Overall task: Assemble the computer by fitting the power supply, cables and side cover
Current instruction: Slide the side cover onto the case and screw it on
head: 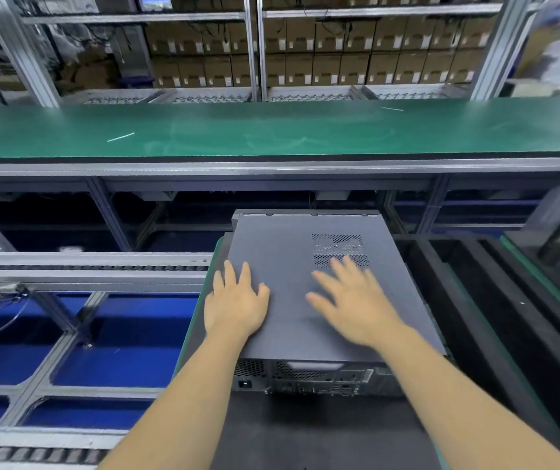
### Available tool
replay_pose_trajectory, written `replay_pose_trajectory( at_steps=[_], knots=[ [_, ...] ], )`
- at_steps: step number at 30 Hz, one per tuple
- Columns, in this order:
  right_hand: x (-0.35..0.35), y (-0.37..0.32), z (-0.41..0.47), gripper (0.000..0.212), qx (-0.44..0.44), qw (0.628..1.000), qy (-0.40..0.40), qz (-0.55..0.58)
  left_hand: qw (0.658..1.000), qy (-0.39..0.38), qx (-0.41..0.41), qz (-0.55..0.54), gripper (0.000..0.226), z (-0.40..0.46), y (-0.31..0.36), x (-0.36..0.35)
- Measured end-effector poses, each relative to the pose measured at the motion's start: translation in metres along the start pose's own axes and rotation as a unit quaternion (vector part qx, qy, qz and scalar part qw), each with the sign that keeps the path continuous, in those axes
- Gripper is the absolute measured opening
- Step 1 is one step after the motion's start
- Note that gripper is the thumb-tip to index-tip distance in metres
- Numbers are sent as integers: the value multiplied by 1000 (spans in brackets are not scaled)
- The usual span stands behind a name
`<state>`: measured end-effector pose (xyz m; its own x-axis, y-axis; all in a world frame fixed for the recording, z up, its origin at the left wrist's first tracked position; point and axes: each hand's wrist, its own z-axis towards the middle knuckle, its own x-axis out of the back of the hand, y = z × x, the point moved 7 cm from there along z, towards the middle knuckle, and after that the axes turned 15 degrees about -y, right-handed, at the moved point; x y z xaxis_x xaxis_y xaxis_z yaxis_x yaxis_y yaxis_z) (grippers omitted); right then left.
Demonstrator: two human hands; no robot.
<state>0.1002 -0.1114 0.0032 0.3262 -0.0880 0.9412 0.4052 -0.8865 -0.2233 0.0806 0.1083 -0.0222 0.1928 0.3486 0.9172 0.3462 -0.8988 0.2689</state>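
Note:
A grey computer case lies flat on the dark work mat, its side cover [288, 252] facing up with a perforated vent patch [338, 244] at the far right. The rear panel [309, 379] with ports and a power socket faces me. My left hand [236, 305] lies flat on the cover's near left part, fingers straight. My right hand [353, 301] is spread flat over the cover's right half, fingertips at the vent, slightly blurred. Neither hand grips anything.
The dark mat [305, 432] has a green edge. Black foam trays [495, 300] stand to the right. A green conveyor belt [271, 130] runs across behind, with shelves of cardboard boxes [356, 56] beyond. Metal frames and roller rails [85, 268] lie to the left.

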Motion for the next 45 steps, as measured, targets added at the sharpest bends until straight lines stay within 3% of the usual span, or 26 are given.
replay_pose_trajectory(
  at_steps=[2, 8, 13, 18, 21, 24, 26, 28, 30, 33, 38, 42, 45],
  knots=[
    [-29, -30, 0, 75, 21, 997, -72, -30, 1000, 5, -8, 8, 67, -2, 1, 1],
    [-57, -40, -21, 106, 99, 977, -104, -156, 1000, 6, -12, -1, 67, -8, 1, -3],
    [-59, -47, -25, 88, 115, 958, -105, -240, 1000, 0, -3, -16, 64, -8, 6, 9],
    [-50, -48, -28, 87, 133, 959, -98, -230, 1000, -12, -7, 4, 64, 0, 17, 19],
    [-57, -49, -32, 96, 126, 964, -116, -202, 998, -36, -15, 48, 65, 1, 19, -3],
    [-40, -46, -31, 106, 129, 981, -99, -101, 997, -12, -26, 69, 67, 7, 19, -9],
    [-5, -33, -17, 89, 109, 994, 2, 15, 996, 2, -60, 69, 68, 16, 28, -1],
    [25, -3, 1, 71, 19, 993, 116, 21, 994, -2, -100, 48, 72, 25, 38, 6],
    [19, 27, 22, 66, -84, 994, 62, -16, 991, -12, -120, 58, 72, 29, 42, -2],
    [-17, 50, 39, 73, -116, 990, -71, -33, 989, -25, -110, 98, 73, 36, 41, -14],
    [10, 58, 66, 65, -116, 992, -32, -41, 987, 41, -126, 93, 56, 52, 55, 9],
    [1, 66, 82, 75, -147, 987, -48, -39, 991, -6, -97, 93, 78, 62, 53, -6],
    [-4, 69, 85, 79, -143, 987, -57, -40, 990, -18, -92, 107, 79, 66, 52, -7]
  ],
)
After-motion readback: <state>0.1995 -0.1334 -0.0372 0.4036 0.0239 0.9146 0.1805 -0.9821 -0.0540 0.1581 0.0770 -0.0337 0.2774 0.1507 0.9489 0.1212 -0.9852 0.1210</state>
